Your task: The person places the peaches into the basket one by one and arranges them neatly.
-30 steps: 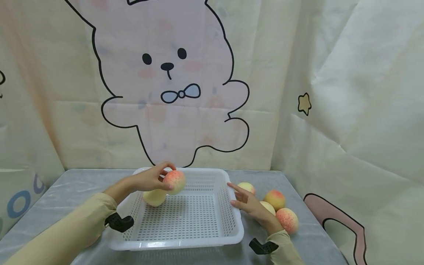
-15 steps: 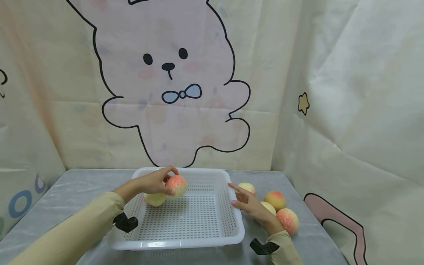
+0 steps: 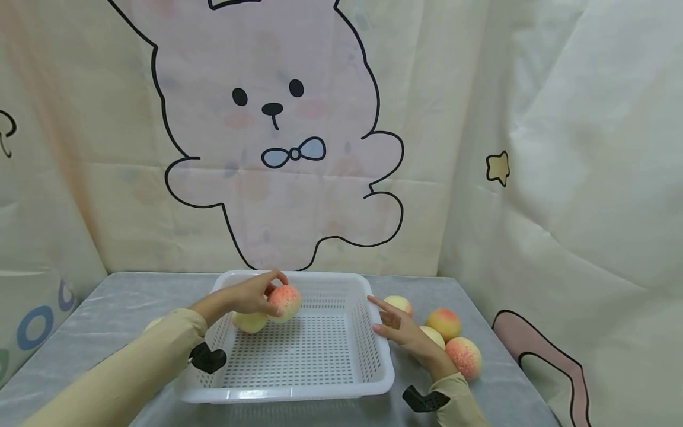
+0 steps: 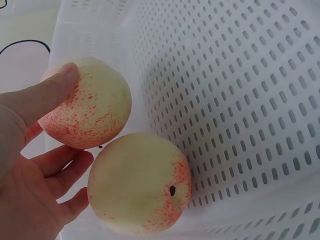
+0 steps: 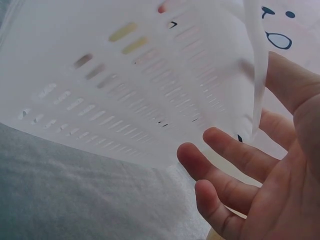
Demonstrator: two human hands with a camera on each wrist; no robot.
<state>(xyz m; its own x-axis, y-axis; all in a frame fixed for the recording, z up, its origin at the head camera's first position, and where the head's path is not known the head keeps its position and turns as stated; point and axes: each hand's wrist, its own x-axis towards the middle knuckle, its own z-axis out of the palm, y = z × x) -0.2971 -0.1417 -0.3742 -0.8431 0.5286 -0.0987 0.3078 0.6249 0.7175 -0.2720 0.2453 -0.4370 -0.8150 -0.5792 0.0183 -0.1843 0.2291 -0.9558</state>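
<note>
Cream fabric point(image 3: 427, 89) with a large cartoon animal point(image 3: 320, 196) stands behind a grey surface point(image 3: 155, 287). Your left grip point(image 3: 248, 296) pinches a red-speckled peach point(image 3: 285, 303), thumb on one side and fingers on the other, within the left part of a white basket point(image 3: 288, 392). That hold looks secure enough; use light, even pressure so the round skin doesn't slip. Another peach point(image 3: 249, 323) lies just beside it in the basket; whether the two touch cannot be told, so move gently and avoid nudging it. Any release is best made low, with thumb and fingers parting together. Your right grip point(image 3: 405, 332) has its fingers loosely spread at the basket's right rim, a good spot to steady it without tipping. Further right, four more peaches point(image 3: 443, 323) lie on the surface; mind that your right wrist doesn't brush them.
</note>
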